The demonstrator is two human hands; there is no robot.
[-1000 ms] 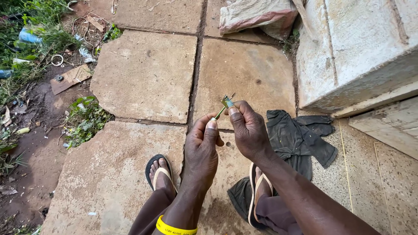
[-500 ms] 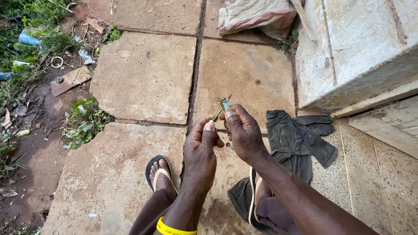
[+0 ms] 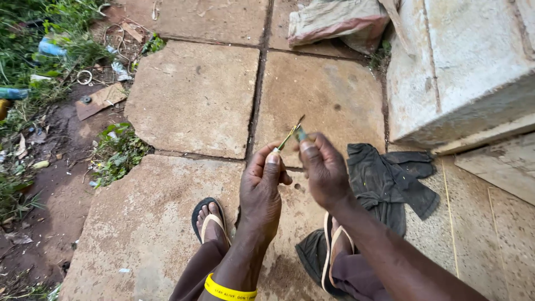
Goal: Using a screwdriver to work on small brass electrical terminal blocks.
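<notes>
Rough stone paving slabs [image 3: 195, 95], tan and pitted with dark joints between them, fill the ground below us, with a strip of mud, weeds and scattered litter [image 3: 50, 83] along the left edge and a pale concrete step [image 3: 468, 67] rising at the right. We hold a thin green-and-yellow stick [image 3: 290, 135], slender and straight, out in front of our knees above the joint between two slabs; its long axis runs diagonally, the dark tip pointing up and to the right, away from us, the lower end coming down toward our left hand [image 3: 262, 187]. That hand is closed around the lower end, thumb and forefinger pinching it while the other fingers curl in loosely. Our right hand [image 3: 324, 170] is likewise pinched shut on the upper part, where a small bluish piece shows at the fingertips; we cannot tell exactly what that piece is. The two hands sit just beside each other, nearly touching. A yellow rubber wristband [image 3: 229, 290] circles the left wrist. Below, our feet rest in flip-flops [image 3: 209, 220], and a crumpled dark cloth [image 3: 390, 184], soft and dusty, lies on the slab by the right foot. A bundled grey-pink sack [image 3: 334, 19] sits at the top.
</notes>
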